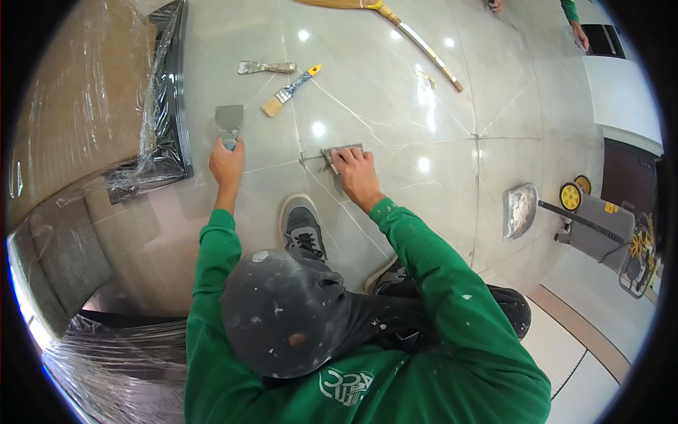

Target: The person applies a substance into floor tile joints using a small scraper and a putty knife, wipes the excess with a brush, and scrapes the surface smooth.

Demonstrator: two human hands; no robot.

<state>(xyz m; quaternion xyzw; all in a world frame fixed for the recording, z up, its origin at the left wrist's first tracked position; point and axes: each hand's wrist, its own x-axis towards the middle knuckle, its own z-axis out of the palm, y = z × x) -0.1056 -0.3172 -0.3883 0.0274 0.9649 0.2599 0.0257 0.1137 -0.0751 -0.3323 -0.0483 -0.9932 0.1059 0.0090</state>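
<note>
My left hand (227, 168) grips the handle of a putty knife (229, 119), its wide grey blade pointing away from me over the tiles. My right hand (359, 178) is closed on a flat grey spreader (329, 154) and presses it to the floor. Dark grey grout (311, 159) streaks the tile joint just left of the spreader. Beyond my hands lie a paintbrush (289, 92) with a yellow-tipped handle and a second, stained scraper (267, 67). The underside of the spreader is hidden.
A broom (424, 49) lies at the far side. Plastic-wrapped furniture (85, 92) stands left. On the right are a smeared grey mixing pan (520, 210) and a grey wheeled case (599, 230) with yellow wheels. Another person's hand (580, 35) shows at the far right.
</note>
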